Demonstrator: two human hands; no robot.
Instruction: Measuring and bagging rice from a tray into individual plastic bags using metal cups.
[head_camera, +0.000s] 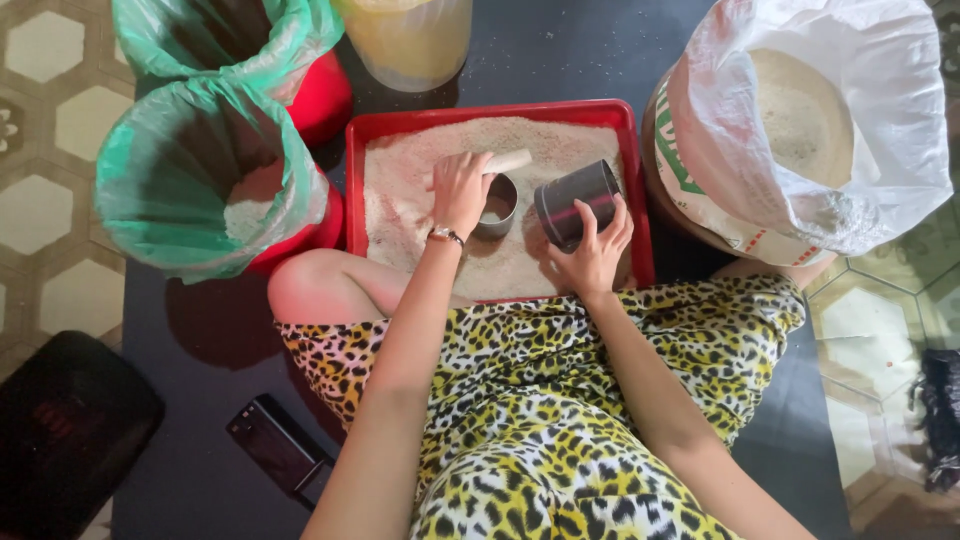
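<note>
A red rectangular tray (640, 200) full of pale rice lies in front of my knees. My left hand (461, 190) grips the pale handle of a small metal scoop (497, 205), whose bowl rests in the rice. My right hand (597, 250) holds a dark cylindrical metal cup (577, 200), tilted on its side just right of the scoop, its mouth facing left and toward me. A thin bracelet is on my left wrist.
Two red buckets lined with green plastic bags (200, 170) stand left of the tray, the near one holding some rice. A yellowish plastic container (410, 40) is behind. A large white sack of rice (800, 130) stands right. A phone (275, 445) lies on the dark mat.
</note>
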